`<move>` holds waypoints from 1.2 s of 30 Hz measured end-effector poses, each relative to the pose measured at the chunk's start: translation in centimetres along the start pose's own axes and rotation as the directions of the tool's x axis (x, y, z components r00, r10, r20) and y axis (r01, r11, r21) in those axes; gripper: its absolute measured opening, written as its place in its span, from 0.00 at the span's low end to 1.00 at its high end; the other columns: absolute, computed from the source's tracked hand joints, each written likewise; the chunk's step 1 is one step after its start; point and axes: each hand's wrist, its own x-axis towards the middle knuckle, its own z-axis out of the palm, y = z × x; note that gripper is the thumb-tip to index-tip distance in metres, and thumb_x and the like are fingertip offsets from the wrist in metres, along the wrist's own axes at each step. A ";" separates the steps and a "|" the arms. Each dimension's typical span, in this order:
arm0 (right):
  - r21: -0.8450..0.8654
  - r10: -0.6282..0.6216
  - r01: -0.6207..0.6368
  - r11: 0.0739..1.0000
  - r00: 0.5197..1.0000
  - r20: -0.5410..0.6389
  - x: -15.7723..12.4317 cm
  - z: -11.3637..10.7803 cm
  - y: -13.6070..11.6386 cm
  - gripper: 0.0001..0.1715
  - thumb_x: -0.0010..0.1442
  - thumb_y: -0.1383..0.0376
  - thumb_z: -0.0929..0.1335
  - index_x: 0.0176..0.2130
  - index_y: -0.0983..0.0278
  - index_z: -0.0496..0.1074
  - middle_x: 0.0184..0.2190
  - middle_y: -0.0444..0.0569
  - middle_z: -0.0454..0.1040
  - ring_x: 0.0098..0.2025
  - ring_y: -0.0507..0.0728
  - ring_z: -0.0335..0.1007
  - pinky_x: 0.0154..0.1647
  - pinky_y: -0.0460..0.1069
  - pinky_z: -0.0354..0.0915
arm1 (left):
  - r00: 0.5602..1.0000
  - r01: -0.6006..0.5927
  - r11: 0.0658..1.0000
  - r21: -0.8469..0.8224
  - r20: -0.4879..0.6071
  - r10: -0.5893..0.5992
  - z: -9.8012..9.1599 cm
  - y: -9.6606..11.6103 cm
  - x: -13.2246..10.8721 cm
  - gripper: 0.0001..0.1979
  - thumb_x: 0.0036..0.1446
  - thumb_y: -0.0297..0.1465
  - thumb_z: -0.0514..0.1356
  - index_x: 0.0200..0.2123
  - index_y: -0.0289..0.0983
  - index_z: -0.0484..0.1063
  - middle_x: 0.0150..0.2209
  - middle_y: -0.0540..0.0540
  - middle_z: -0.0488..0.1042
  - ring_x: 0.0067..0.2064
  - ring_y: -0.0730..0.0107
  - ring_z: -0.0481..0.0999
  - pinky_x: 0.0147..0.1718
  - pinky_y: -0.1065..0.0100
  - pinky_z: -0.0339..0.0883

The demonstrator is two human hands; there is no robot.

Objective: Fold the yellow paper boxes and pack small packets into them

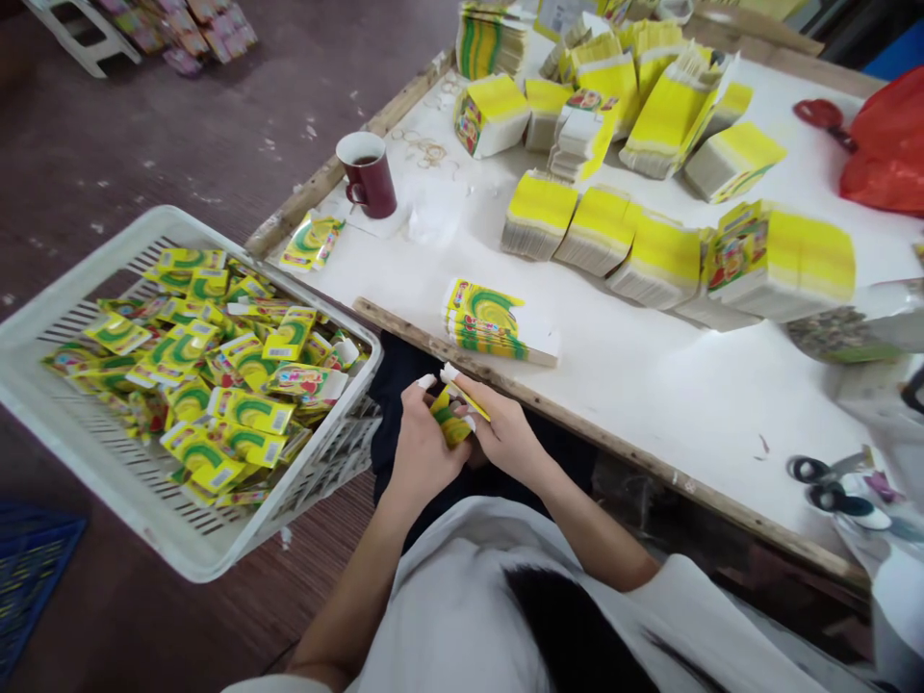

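Observation:
Over my lap, just off the table's front edge, both my hands hold a small yellow and green carton (pixel 450 420). My left hand (pixel 425 443) is wrapped round its left side, with white coverings on some fingertips. From the right, my right hand (pixel 505 431) pinches the carton near its upper flap; a white fingertip covering shows there too. The hands partly hide the carton. Beyond them, a fanned stack of flat yellow and green cartons (pixel 491 320) lies on the white table (pixel 679 404). At my left, a white plastic basket (pixel 194 558) holds many similar cartons.
A maroon mug (pixel 370 183) of dark liquid stands at the table's left edge, near a loose carton (pixel 313 241). Bundled carton stacks (pixel 599 226) fill the back. Scissors (pixel 830 472) lie right; a red bag (pixel 887 144) sits far right. A blue crate (pixel 36 577) is on the floor.

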 end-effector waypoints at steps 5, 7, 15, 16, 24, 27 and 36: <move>-0.087 -0.061 0.057 0.995 0.997 -0.038 -0.1 0.1 0.3 0.35 0.67 0.65 0.63 0.70 0.60 0.54 0.66 0.58 0.64 0.66 0.63 0.65 0.65 0.59 0.64 | 0.998 -0.037 0.993 0.109 -0.037 0.041 -0.4 -0.5 -0.5 0.28 0.50 0.30 0.65 0.54 0.39 0.62 0.48 0.39 0.74 0.49 0.50 0.75 0.48 0.50 0.71; -0.161 -0.090 0.107 0.981 0.990 0.110 -0.4 0.0 0.2 0.37 0.65 0.65 0.65 0.70 0.60 0.54 0.70 0.60 0.56 0.70 0.65 0.58 0.65 0.59 0.64 | 0.999 -0.038 0.996 0.084 -0.011 0.039 -0.9 -0.6 -0.5 0.27 0.50 0.33 0.66 0.53 0.39 0.64 0.46 0.40 0.76 0.46 0.52 0.78 0.46 0.53 0.73; -0.114 -0.187 0.241 0.964 0.916 0.356 0.9 -4.0 -0.1 0.12 0.65 0.63 0.68 0.49 0.62 0.74 0.63 0.62 0.64 0.66 0.64 0.63 0.62 0.61 0.64 | 0.997 -0.034 0.999 0.041 0.077 0.030 -2.4 0.2 0.4 0.38 0.48 0.39 0.70 0.59 0.40 0.59 0.48 0.42 0.79 0.48 0.55 0.80 0.47 0.57 0.74; -0.084 -0.206 0.256 0.963 0.900 0.384 1.1 -4.6 -0.2 0.13 0.65 0.62 0.69 0.49 0.62 0.74 0.62 0.62 0.65 0.65 0.64 0.63 0.63 0.61 0.63 | 0.996 -0.046 0.998 0.040 0.084 0.042 -2.5 0.4 0.4 0.38 0.49 0.39 0.70 0.59 0.41 0.59 0.48 0.43 0.80 0.48 0.56 0.81 0.46 0.58 0.74; 0.006 -0.137 0.140 0.990 0.956 0.259 0.5 -3.0 0.1 0.29 0.65 0.57 0.67 0.60 0.63 0.56 0.65 0.65 0.56 0.70 0.67 0.51 0.68 0.65 0.56 | 0.999 -0.042 0.994 0.097 0.022 0.040 -1.4 0.7 0.2 0.37 0.49 0.38 0.69 0.59 0.40 0.58 0.48 0.41 0.80 0.47 0.53 0.81 0.45 0.56 0.75; 0.014 -0.066 0.064 0.998 0.967 0.245 0.5 -2.4 0.2 0.27 0.67 0.60 0.64 0.61 0.63 0.53 0.64 0.63 0.59 0.66 0.65 0.59 0.67 0.65 0.57 | 1.000 -0.015 0.994 0.108 0.028 0.012 -1.3 0.4 0.4 0.37 0.48 0.37 0.69 0.59 0.40 0.58 0.48 0.41 0.80 0.47 0.53 0.81 0.45 0.57 0.75; -0.064 -0.076 0.106 0.992 0.931 0.357 1.2 -2.9 0.6 0.30 0.65 0.66 0.65 0.64 0.63 0.58 0.68 0.65 0.56 0.72 0.65 0.51 0.69 0.65 0.55 | 0.997 0.051 0.998 -0.022 0.067 -0.049 -1.8 -0.4 0.5 0.39 0.50 0.40 0.69 0.61 0.40 0.57 0.49 0.40 0.79 0.49 0.55 0.81 0.47 0.56 0.75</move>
